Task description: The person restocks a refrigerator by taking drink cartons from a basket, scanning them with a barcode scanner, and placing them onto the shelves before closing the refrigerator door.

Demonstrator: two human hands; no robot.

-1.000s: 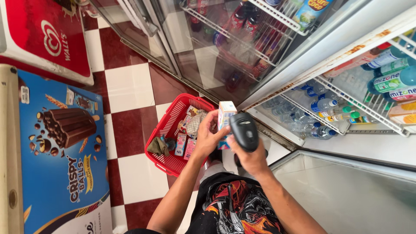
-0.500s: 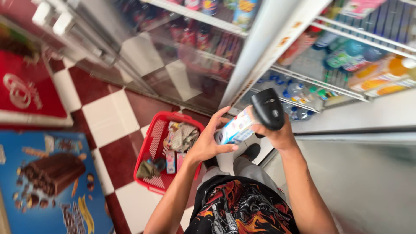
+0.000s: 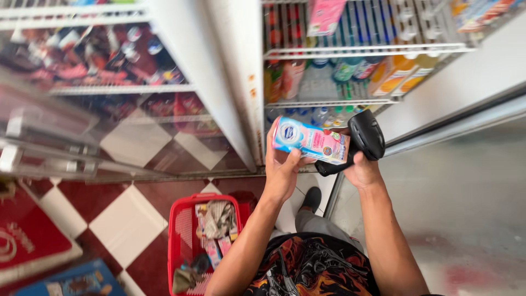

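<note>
My left hand [image 3: 282, 172] grips a small pink, white and blue drink carton [image 3: 310, 141], held sideways in front of me. My right hand [image 3: 360, 171] holds a black handheld barcode scanner [image 3: 364, 138] by its grip, its head right beside the carton's right end. Both are raised before the open cooler's wire shelves [image 3: 329, 52], which carry bottles and cartons. Below my left forearm a red plastic shopping basket [image 3: 183, 233] stands on the floor with several small packets and a crumpled cloth inside.
A closed glass cooler door [image 3: 109, 109] is at the left, a white frame post [image 3: 230, 71] in the middle and the open door's glass [image 3: 455, 192] at the right. The floor is red and white checked tile [image 3: 129, 222]. A blue freezer lid [image 3: 71, 282] shows at the bottom left.
My view has swung up from the floor and freezer toward the cooler shelves. Both hands have risen with the carton and scanner, and the carton now lies flatter.
</note>
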